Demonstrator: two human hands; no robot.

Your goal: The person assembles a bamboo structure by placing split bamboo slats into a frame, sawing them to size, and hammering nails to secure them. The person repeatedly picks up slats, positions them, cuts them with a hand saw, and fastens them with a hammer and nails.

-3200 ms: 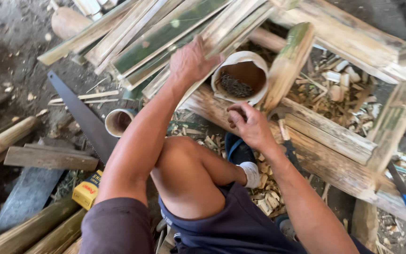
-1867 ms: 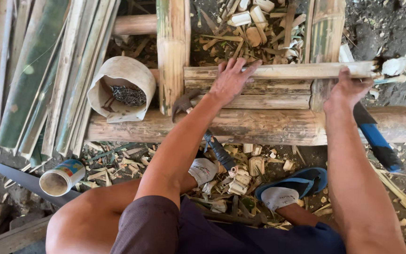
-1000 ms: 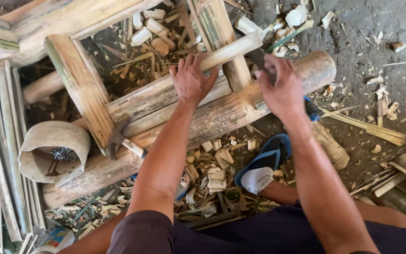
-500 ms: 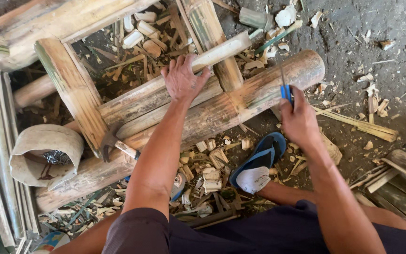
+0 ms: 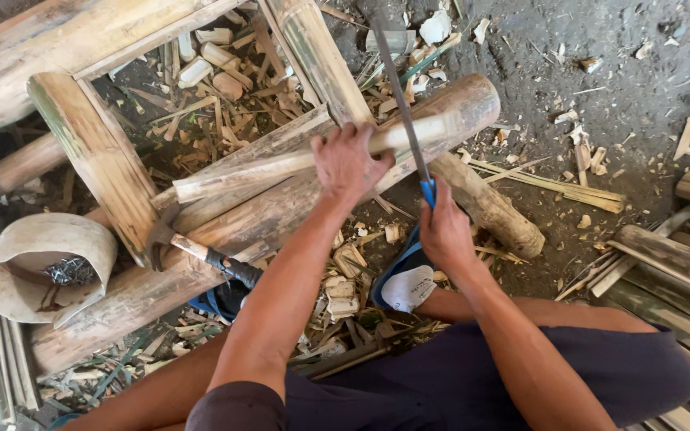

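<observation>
A slim, pale bamboo pole [image 5: 281, 164], smooth and round with a buff skin, is pinned by the left hand [image 5: 346, 162], whose palm lies flat on it with the fingers curled over its far side; the pole lies slantwise along a much thicker bamboo log [image 5: 225, 239], whose rind is mottled brown and scuffed and whose cut end shows as a pale round face at the upper right; the right hand [image 5: 443, 231] is closed in a fist around the blue handle of a saw [image 5: 401, 104], whose long, narrow, dark metal blade is laid across the slim pole just beside the left hand's fingers and points away towards the top of the view; a hammer [image 5: 197, 249] with a dark iron head, a pale wooden shaft and a black grip is seen lying on the thick log, well to the left of the left hand; a broad split bamboo slat [image 5: 101, 160], green-streaked at its edges, is leaned across the same log; a curled sheet of bark-like sheath [image 5: 41, 263] forms a rough bowl in which a dark tangle of small metal pieces is held, though what they are cannot be told; the earthen floor [image 5: 600, 80] is grey and gritty, strewn with pale chips, splinters and short offcuts; a foot in a blue sandal [image 5: 405, 279] is planted beneath the right hand.
</observation>
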